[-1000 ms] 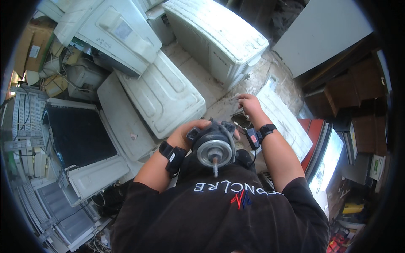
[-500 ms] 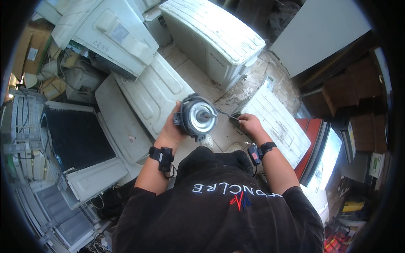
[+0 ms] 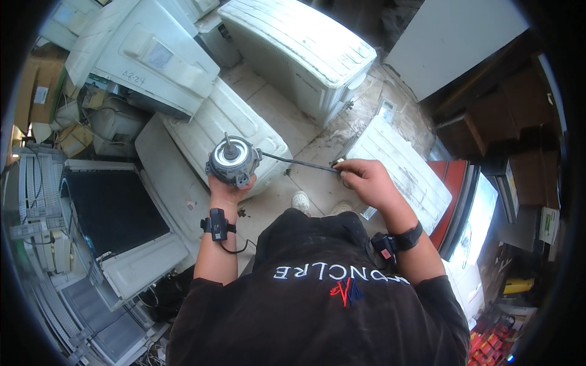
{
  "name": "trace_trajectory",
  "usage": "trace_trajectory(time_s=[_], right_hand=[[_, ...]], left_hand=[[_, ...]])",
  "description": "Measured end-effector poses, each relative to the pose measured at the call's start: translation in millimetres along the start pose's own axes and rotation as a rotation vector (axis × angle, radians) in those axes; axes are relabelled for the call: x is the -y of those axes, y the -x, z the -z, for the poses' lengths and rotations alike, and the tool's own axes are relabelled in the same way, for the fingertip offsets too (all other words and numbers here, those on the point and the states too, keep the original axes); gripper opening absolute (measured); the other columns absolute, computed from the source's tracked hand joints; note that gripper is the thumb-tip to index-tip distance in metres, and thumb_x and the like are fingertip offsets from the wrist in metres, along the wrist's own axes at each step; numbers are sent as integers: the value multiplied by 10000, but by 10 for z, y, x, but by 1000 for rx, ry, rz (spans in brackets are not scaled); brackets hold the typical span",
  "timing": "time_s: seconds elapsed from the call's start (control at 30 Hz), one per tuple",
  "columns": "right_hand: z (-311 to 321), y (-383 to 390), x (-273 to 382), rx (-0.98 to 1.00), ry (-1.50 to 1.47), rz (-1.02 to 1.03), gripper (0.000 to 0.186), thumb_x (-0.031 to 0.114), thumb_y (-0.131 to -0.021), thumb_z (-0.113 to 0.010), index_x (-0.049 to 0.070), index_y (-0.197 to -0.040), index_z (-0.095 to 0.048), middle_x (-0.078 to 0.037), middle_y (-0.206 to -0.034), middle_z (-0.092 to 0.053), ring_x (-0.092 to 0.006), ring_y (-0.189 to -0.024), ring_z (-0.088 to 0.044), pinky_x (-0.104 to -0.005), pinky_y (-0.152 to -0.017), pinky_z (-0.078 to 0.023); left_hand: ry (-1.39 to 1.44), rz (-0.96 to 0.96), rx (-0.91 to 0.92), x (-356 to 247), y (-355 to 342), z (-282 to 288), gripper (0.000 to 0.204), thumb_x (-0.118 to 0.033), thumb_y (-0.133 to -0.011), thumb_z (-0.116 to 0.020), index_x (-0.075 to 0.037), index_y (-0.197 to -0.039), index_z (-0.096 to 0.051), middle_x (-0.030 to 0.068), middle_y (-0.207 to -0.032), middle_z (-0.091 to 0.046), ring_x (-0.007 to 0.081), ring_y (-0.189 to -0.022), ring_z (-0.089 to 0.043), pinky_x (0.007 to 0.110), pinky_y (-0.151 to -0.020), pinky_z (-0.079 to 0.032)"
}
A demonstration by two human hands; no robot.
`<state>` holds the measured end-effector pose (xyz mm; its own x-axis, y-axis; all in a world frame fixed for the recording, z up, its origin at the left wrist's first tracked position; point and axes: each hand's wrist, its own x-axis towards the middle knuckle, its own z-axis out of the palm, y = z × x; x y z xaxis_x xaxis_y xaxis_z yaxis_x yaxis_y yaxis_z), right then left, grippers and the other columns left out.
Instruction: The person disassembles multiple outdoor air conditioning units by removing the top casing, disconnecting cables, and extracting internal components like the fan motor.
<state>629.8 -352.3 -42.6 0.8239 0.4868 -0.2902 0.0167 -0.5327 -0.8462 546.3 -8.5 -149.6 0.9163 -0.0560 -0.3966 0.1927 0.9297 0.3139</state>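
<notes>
A round grey electric motor (image 3: 234,160) with a silver face and a short shaft pointing up rests in my left hand (image 3: 229,191), whose fingers wrap its underside. From the motor's right side a dark cable (image 3: 293,161) runs out, stretched nearly straight. My right hand (image 3: 365,179) pinches the far part of this cable between thumb and fingers. Both hands are raised in front of my body, over the floor and the units around it. The fingers beneath the motor are partly hidden.
White air-conditioner outdoor units (image 3: 299,46) stand ahead, and a white ribbed panel (image 3: 400,177) lies to the right. White casing covers (image 3: 244,134) lean at the left, beside a frame with a dark panel (image 3: 113,201). Brown shelves (image 3: 519,146) line the far right.
My left hand has carried the motor to the left and turned it so the shaft points up. The cable is now drawn out between my hands.
</notes>
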Motion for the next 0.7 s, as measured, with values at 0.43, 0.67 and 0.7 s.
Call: trace_trajectory(time_s=[0.43,0.67,0.7], right_hand=[[336,132,455,8,154,278,217,82,-842,-597,18,-1025,-693,-195,-909,-689,-360,-838,-665,-396,-761,-529],[-77,80,358,43,181,329,237,69,-845,-618,11,-1067,-680,-197,-929,-684,-364,-856,-659,-394,-767,-527],[-131,57,338,39,192,342,237,73,-845,-620,12,-1066,-681,-198,-934,-684,-367,-860,-658,-399,-767,-527]], left_hand=[[-15,-135,-133,204,-96,-353,703,-735,-849,-409,-136,-1152,-615,126,-1058,-634,270,-623,-491,331,-456,-400],[91,-101,-85,183,-226,-617,772,-723,-860,-403,-95,-1285,-545,147,-1144,-604,310,-775,-536,274,-522,-437],[112,-90,-136,188,-261,-615,775,-728,-862,-400,-95,-1286,-545,149,-1149,-602,318,-799,-544,277,-536,-449]])
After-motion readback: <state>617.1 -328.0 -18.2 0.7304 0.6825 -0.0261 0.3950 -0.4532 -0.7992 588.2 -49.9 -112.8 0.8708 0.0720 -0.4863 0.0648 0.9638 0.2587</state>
